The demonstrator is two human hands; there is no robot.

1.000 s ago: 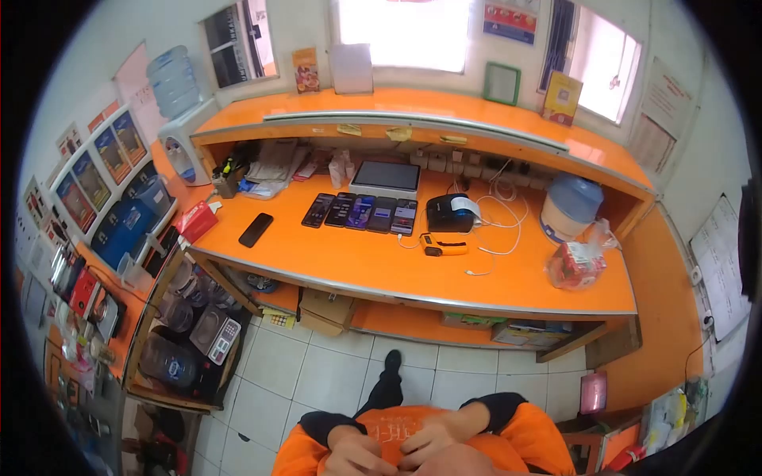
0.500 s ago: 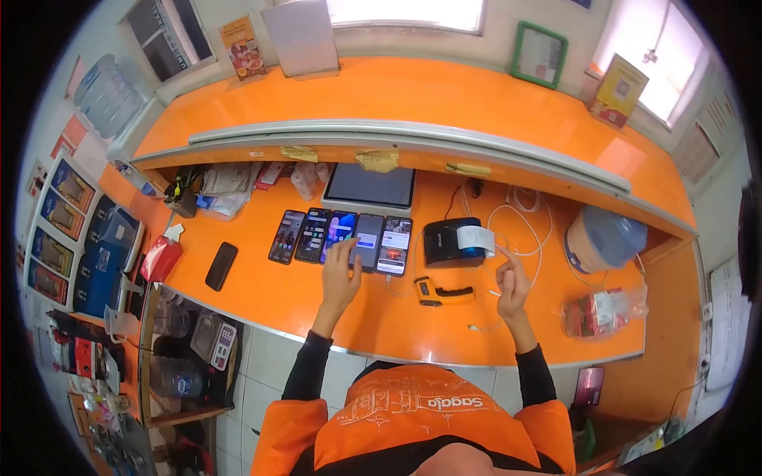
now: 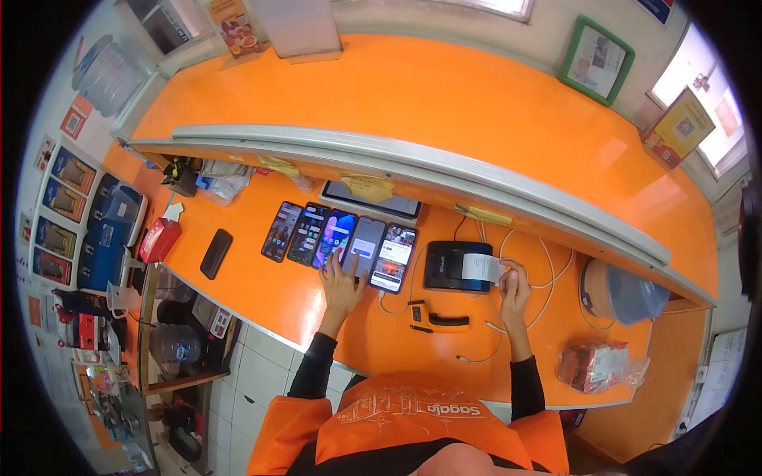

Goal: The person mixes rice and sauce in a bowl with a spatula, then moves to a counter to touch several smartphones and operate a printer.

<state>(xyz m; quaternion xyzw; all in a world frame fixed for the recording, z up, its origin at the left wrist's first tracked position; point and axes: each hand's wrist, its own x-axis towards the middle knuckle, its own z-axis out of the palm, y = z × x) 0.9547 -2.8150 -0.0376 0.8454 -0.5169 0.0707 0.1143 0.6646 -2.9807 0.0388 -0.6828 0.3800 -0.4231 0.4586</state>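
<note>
My left hand (image 3: 341, 287) rests with fingers spread on the lower ends of two phones, a blue-lit phone (image 3: 334, 236) and a grey-screened phone (image 3: 367, 238). These belong to a row of several lit phones, with a bright-screened phone (image 3: 394, 252) at the right end. At the black receipt printer (image 3: 443, 266), my right hand (image 3: 514, 292) pinches the free end of a white paper receipt (image 3: 478, 270), which still joins the printer. Below the printer lies a yellow-and-black handheld device (image 3: 438, 317).
A dark phone (image 3: 216, 254) lies apart at the left, near a red box (image 3: 160, 239). White cables (image 3: 548, 274) curl right of the printer. A round tub (image 3: 623, 292) and a plastic-wrapped package (image 3: 595, 366) stand farther right. The raised shelf edge (image 3: 381, 163) overhangs the counter.
My right hand has come to the receipt and closed on its end. My left hand has moved from the grey-screened phone's upper part to the lower phone ends. The camera view has shifted and tilted.
</note>
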